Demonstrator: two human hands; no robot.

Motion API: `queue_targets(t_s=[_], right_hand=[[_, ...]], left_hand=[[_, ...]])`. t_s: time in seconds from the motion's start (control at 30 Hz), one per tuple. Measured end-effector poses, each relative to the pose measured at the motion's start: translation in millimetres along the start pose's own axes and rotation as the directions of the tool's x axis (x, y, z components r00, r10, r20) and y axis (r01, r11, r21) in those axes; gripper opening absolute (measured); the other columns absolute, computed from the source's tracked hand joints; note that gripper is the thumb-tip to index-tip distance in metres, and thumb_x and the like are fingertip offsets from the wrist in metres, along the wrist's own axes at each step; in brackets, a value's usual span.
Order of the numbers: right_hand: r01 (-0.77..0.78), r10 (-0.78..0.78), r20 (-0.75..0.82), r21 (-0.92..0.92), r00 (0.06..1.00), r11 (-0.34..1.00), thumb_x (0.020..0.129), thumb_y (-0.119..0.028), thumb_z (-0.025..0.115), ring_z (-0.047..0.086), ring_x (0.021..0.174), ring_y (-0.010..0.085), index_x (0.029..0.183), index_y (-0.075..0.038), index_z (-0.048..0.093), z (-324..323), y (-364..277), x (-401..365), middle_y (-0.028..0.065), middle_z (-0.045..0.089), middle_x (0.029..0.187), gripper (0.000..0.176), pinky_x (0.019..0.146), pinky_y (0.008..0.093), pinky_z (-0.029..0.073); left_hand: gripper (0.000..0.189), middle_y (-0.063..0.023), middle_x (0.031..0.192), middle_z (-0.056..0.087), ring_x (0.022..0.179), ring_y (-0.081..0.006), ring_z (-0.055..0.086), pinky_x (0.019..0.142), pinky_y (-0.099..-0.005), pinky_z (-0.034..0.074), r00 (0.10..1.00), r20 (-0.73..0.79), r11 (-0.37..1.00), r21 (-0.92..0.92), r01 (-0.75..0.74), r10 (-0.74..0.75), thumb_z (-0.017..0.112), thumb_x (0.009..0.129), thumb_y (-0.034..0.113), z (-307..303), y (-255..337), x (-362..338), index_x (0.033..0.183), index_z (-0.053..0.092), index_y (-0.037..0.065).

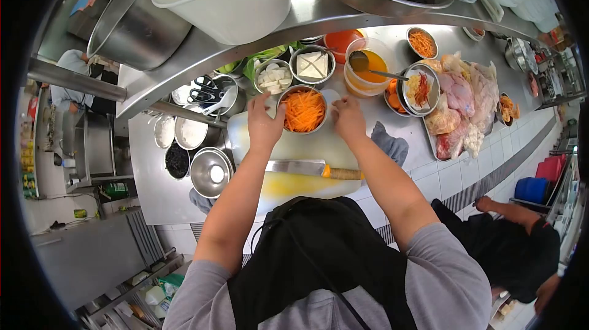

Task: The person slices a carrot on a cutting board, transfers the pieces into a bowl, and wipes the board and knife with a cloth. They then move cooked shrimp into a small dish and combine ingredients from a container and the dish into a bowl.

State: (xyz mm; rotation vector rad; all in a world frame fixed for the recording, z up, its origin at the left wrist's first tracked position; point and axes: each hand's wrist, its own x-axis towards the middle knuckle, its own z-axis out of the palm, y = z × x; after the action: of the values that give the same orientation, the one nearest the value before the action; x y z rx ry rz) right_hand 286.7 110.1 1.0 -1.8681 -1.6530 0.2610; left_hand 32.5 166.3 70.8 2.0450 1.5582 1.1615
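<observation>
A metal bowl of shredded carrot (304,110) stands on the cutting board (288,146) between my two hands. My left hand (265,122) is at the bowl's left side, fingers forward and apart, with the thumb close to the rim. On the other side, my right hand (348,118) has its fingers curled downward just right of the bowl; what they hold, if anything, is hidden. Across the board below the bowl lies a cleaver (300,168) with a wooden handle, its blade pointing left. Yellow stains mark the board near it.
Behind are bowls of white slices (273,78) and tofu (311,65), and a tub of orange liquid (366,67) with a ladle. Bagged raw meat (457,97) fills a tray at right. A steel shelf (368,20) crosses overhead. A co-worker (515,250) is at lower right.
</observation>
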Motion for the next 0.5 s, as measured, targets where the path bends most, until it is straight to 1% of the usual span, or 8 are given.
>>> queue_targets(t_s=[0.03,0.07,0.13,0.27,0.33,0.37,0.47,0.5], right_hand=[[0.008,-0.008,0.003,0.003,1.0,1.0,0.097,-0.013,0.068,0.067,0.119,0.0444,0.12,-0.006,0.075,1.7,6.7,2.1,0.0215,0.071,0.123,0.025,0.103,0.0519,0.054],[-0.007,0.006,0.04,0.032,0.999,0.999,0.096,-0.012,0.071,0.068,0.112,0.0443,0.118,-0.005,0.074,1.8,15.9,4.8,0.021,0.071,0.117,0.024,0.099,0.0516,0.055],[-0.024,0.019,0.086,0.058,0.996,0.998,0.095,-0.01,0.074,0.07,0.105,0.0442,0.116,-0.003,0.074,4.9,27.1,6.4,0.0204,0.071,0.112,0.023,0.094,0.0512,0.056],[-0.042,0.036,0.082,0.071,0.996,0.997,0.097,-0.006,0.068,0.069,0.105,0.0454,0.11,0.0,0.071,4.5,31.0,10.9,0.0232,0.072,0.113,0.015,0.093,0.0527,0.056],[-0.075,0.07,0.107,0.047,0.992,0.996,0.098,-0.005,0.067,0.069,0.106,0.0456,0.11,0.001,0.07,0.4,27.9,11.2,0.0241,0.072,0.113,0.013,0.093,0.0526,0.056],[-0.083,0.077,0.101,0.063,0.992,0.995,0.098,-0.004,0.063,0.07,0.108,0.0453,0.111,-0.001,0.071,-2.1,26.5,8.1,0.024,0.072,0.114,0.015,0.094,0.0523,0.056],[-0.092,0.096,-0.019,0.148,0.995,0.985,0.099,-0.005,0.063,0.07,0.109,0.0441,0.113,-0.003,0.072,-26.5,-5.2,-5.7,0.0225,0.073,0.114,0.016,0.096,0.0514,0.056],[-0.078,0.107,-0.123,0.218,0.987,0.973,0.1,-0.007,0.066,0.07,0.108,0.0433,0.113,-0.003,0.073,-40.7,-24.7,-8.2,0.0211,0.073,0.114,0.015,0.095,0.051,0.056]], left_hand=[[0.043,-0.0165,0.119,0.074,0.091,-0.0311,0.073,0.084,-0.0411,0.06,0.979,0.083,0.978,-0.081,0.192,-0.186,0.086,0.092,0.022,0.9,-10.3,-5.5,0.126,0.071,0.002],[0.043,-0.0165,0.119,0.074,0.091,-0.0311,0.073,0.084,-0.0411,0.06,0.979,0.073,0.977,-0.08,0.196,-0.191,0.086,0.092,0.022,-3.4,-7.5,-6.9,0.126,0.071,0.002],[0.043,-0.0139,0.117,0.074,0.092,-0.0267,0.072,0.085,-0.0402,0.059,0.869,0.335,0.891,-0.146,0.429,-0.364,0.085,0.093,0.024,-10.7,4.5,-12.0,0.125,0.071,0.0],[0.04,-0.0141,0.111,0.075,0.093,-0.0267,0.072,0.086,-0.04,0.058,0.885,0.27,0.872,-0.214,0.439,-0.379,0.085,0.093,0.024,2.4,1.6,-15.7,0.122,0.072,0.0],[0.029,-0.0157,0.111,0.076,0.096,-0.0283,0.074,0.085,-0.0392,0.059,0.933,0.053,0.911,-0.203,0.359,-0.355,0.081,0.096,0.019,7.3,-7.7,-18.8,0.118,0.074,0.001],[0.029,-0.0157,0.111,0.076,0.096,-0.0283,0.074,0.085,-0.0392,0.059,0.933,0.054,0.911,-0.206,0.358,-0.355,0.081,0.096,0.019,2.5,-5.3,-19.1,0.118,0.074,0.001],[0.02,-0.0167,0.112,0.076,0.104,-0.0327,0.074,0.091,-0.0406,0.058,0.991,0.056,0.961,-0.244,0.131,-0.121,0.075,0.098,0.012,-20.4,13.4,-15.9,0.116,0.075,0.002],[0.02,-0.017,0.115,0.076,0.107,-0.0347,0.073,0.095,-0.0419,0.057,0.996,0.035,0.983,-0.164,-0.08,0.087,0.074,0.098,0.009,-25.0,17.0,-14.8,0.117,0.075,0.002]])
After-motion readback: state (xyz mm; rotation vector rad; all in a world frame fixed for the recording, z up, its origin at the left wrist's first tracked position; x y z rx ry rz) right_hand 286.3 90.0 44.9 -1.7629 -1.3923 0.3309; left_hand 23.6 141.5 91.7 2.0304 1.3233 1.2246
